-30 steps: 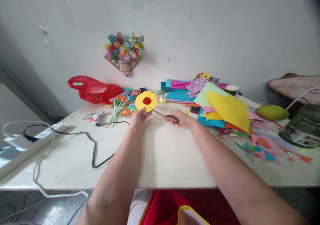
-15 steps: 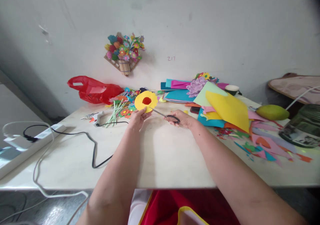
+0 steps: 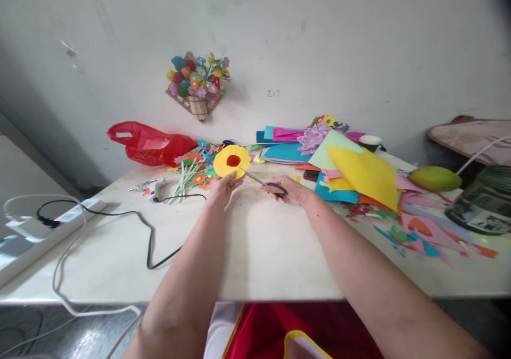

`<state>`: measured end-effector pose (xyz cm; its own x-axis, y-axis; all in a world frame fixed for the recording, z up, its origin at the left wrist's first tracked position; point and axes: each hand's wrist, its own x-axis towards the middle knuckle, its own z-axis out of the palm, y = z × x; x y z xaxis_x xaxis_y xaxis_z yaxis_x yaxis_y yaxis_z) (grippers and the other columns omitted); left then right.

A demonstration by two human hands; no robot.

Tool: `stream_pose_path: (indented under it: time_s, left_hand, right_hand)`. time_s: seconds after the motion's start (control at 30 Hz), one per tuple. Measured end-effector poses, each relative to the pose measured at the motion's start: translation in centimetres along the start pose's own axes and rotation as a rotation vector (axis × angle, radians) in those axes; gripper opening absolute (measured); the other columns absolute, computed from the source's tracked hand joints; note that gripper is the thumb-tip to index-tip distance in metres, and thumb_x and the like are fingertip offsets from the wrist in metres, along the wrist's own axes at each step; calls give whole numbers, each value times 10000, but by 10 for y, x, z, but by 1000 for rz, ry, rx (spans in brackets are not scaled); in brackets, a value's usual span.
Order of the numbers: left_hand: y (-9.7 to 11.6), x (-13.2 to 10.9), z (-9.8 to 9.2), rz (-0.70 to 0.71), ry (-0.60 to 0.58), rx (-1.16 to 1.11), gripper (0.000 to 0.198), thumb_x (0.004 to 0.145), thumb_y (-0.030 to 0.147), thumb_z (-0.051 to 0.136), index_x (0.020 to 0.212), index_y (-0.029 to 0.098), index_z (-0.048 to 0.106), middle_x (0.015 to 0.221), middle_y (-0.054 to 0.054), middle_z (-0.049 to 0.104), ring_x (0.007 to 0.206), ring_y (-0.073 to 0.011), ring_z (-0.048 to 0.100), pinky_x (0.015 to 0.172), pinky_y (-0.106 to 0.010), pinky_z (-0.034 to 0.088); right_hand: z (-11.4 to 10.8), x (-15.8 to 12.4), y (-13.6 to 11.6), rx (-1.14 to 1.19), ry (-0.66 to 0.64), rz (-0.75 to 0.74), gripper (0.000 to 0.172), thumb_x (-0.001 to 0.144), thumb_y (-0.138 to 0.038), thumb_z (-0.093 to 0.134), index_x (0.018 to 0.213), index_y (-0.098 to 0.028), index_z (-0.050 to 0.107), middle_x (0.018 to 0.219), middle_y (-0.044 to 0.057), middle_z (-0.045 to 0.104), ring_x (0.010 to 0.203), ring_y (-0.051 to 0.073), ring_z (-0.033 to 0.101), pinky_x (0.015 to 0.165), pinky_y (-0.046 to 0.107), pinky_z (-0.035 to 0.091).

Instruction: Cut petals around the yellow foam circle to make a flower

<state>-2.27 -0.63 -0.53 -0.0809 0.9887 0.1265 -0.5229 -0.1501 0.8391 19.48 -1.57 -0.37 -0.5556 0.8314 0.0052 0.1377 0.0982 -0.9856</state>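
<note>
Pinched at its lower edge by my left hand (image 3: 222, 190) is a yellow flower cut-out (image 3: 221, 163) with a red round centre (image 3: 233, 160). Scallops run along its upper and right edge. My right hand (image 3: 288, 189) is closed round the dark handles of a pair of scissors (image 3: 256, 179). The blades point left, and their tips reach the flower's lower right part near the red centre. Whether the blades are apart or together is too small to make out.
Left on the table lie a glue gun (image 3: 157, 190) with a black cord, pale green sticks (image 3: 184, 181) and a red plastic bag (image 3: 154, 145). Coloured sheets (image 3: 365, 175), scraps (image 3: 423, 231), a green mango (image 3: 435, 178) and a glass jar (image 3: 485, 205) are on the right. A power strip (image 3: 75, 215) sits far left.
The yellow flower has shifted very slightly left and turned a little in my left hand. The scissor tips have moved up slightly along its lower right. Everything else looks the same.
</note>
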Motion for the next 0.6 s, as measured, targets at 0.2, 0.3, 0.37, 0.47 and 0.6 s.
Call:
stream_pose_path:
  time_s: [0.2, 0.3, 0.37, 0.47, 0.6]
  left_hand:
    - [-3, 2, 4, 45, 22, -53, 355, 703, 109, 664, 1053, 116, 602, 872, -103, 711, 790, -236, 698, 733, -321, 560]
    - [-4, 2, 5, 63, 30, -67, 341, 712, 112, 656, 1049, 115, 602, 873, -100, 711, 773, -224, 699, 734, -315, 560]
    - [-4, 2, 7, 71, 36, -80, 325, 717, 106, 651, 1038, 113, 606, 872, -98, 712, 772, -216, 699, 744, -313, 560]
    - [-4, 1, 9, 80, 58, -97, 314, 727, 101, 644, 1039, 115, 607, 878, -96, 711, 793, -210, 696, 789, -329, 554]
    - [-6, 2, 10, 82, 84, -112, 332, 727, 107, 658, 1053, 130, 602, 885, -85, 707, 806, -199, 692, 831, -343, 545]
  right_hand:
    - [7, -3, -7, -6, 53, -11, 352, 684, -451, 669, 800, -123, 621, 490, -44, 496, 375, 41, 386, 329, 179, 222]
    - [10, -2, -7, -18, 82, -39, 338, 698, -445, 656, 774, -117, 629, 469, -45, 483, 375, 41, 379, 337, 180, 241]
    - [12, -1, -7, -27, 100, -45, 340, 701, -436, 655, 806, -113, 647, 463, -47, 479, 378, 43, 376, 339, 181, 244]
    - [16, 2, -8, -17, 139, -61, 335, 665, -396, 684, 829, -105, 666, 504, -32, 514, 406, 51, 399, 353, 186, 271]
    - [23, 5, -9, -31, 221, -79, 367, 574, -362, 739, 822, -98, 676, 539, -31, 524, 434, 52, 406, 385, 193, 306]
